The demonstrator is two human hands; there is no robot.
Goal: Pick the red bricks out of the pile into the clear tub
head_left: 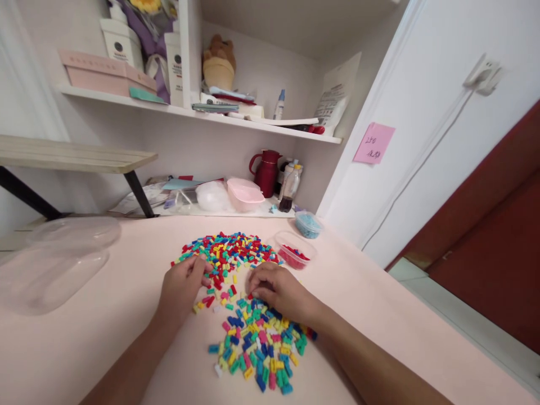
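Small colourful toy bricks lie on the pale pink tabletop in two groups: a dense far pile (pixel 236 247) and a looser near pile (pixel 264 343). My left hand (pixel 183 279) is at the left edge of the far pile, fingers curled together; whatever they may hold is hidden. Between the piles, my right hand (pixel 280 288) is closed, its thumb and fingers pinched at a red brick (pixel 250 296) that shows by the fingertips. Beyond this hand stands a clear plastic tub (pixel 301 248) with red bricks in it.
Another clear tub (pixel 308 225) holds light blue pieces. Clear empty containers (pixel 54 270) lie at the left, near a wooden stand (pixel 76 154). At the back are a pink bowl (pixel 245 194), a dark red jug (pixel 266 173) and bottles (pixel 289 185), beneath a loaded shelf (pixel 169 110).
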